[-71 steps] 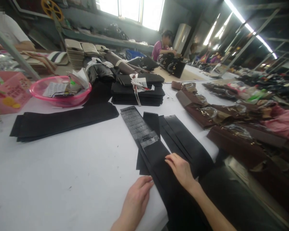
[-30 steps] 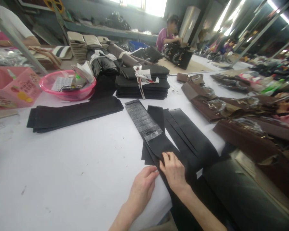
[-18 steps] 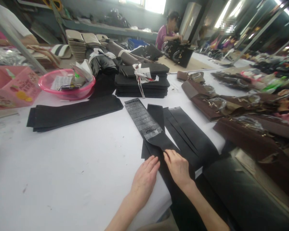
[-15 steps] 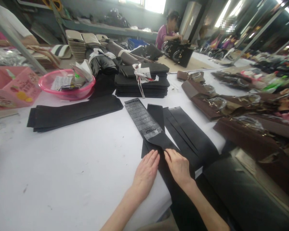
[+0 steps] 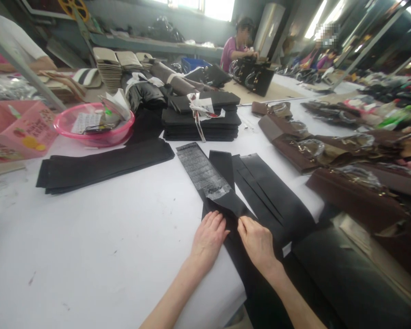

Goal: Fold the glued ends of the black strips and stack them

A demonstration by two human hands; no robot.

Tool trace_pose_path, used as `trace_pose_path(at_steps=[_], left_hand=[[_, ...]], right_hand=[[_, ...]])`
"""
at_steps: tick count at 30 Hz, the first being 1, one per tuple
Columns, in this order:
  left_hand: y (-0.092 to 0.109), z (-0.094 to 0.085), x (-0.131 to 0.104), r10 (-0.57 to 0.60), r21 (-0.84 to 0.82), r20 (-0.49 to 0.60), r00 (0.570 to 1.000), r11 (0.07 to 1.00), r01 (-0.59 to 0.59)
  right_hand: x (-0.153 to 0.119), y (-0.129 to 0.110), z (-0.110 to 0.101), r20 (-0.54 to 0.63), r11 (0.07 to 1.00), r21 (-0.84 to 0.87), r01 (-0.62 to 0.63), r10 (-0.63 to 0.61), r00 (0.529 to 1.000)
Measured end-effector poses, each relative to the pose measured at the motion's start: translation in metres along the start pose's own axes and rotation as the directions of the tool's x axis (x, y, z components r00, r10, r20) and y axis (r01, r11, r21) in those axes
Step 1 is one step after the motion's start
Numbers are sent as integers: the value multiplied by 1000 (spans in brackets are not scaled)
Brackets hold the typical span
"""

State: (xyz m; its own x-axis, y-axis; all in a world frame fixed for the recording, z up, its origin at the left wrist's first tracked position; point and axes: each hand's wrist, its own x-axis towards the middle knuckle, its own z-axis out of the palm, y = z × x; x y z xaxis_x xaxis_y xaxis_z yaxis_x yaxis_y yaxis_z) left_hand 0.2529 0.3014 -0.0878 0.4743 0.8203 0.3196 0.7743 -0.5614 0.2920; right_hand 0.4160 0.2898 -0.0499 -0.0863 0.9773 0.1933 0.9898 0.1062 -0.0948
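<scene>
A long black leather-like strip [image 5: 238, 244] runs from the table's front edge away from me, its far part folded back over. The upturned face at its far end is a shiny grey patch [image 5: 205, 169] with lines across it. My left hand [image 5: 210, 233] lies flat on the strip's left side, fingers stretched out together. On the other side, my right hand [image 5: 258, 240] pinches the fold's edge between curled fingers and thumb. Beneath and beyond lies another black strip [image 5: 222, 164]. A wider black panel with slits [image 5: 270, 192] rests to the right.
Black strips [image 5: 106, 167] lie stacked at left, below a pink basin [image 5: 94, 125] and a pink box [image 5: 18, 128]. Tied black panels [image 5: 202, 121] stand ahead. Brown handbags [image 5: 349, 192] line the right side. A co-worker in purple [image 5: 234, 48] handles black bags at the back.
My right hand has shifted slightly right and curled tighter on the fold, whose edge is lifted more. My left hand stays nearly in place.
</scene>
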Motion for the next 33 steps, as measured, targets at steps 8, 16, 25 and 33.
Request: trace_pose_path(at_steps=[8,16,25,33], left_hand=[[-18,3,25,-83,98,29,996,992,80],[-22,6,24,-125,138,82,989,984,113],[-22,5,25,-112,122,68,991,987,103],[-15,1,20,-113,6,-83,990,993,114]], right_hand=[[-2,0,1,-8,997,53,58,-58,998],[1,58,-23,-129,989,125,-83,99,987],[4,172,-99,-282,542,626,-560,827,485],[-5,113,-137,-214,609,603,-515,745,631]])
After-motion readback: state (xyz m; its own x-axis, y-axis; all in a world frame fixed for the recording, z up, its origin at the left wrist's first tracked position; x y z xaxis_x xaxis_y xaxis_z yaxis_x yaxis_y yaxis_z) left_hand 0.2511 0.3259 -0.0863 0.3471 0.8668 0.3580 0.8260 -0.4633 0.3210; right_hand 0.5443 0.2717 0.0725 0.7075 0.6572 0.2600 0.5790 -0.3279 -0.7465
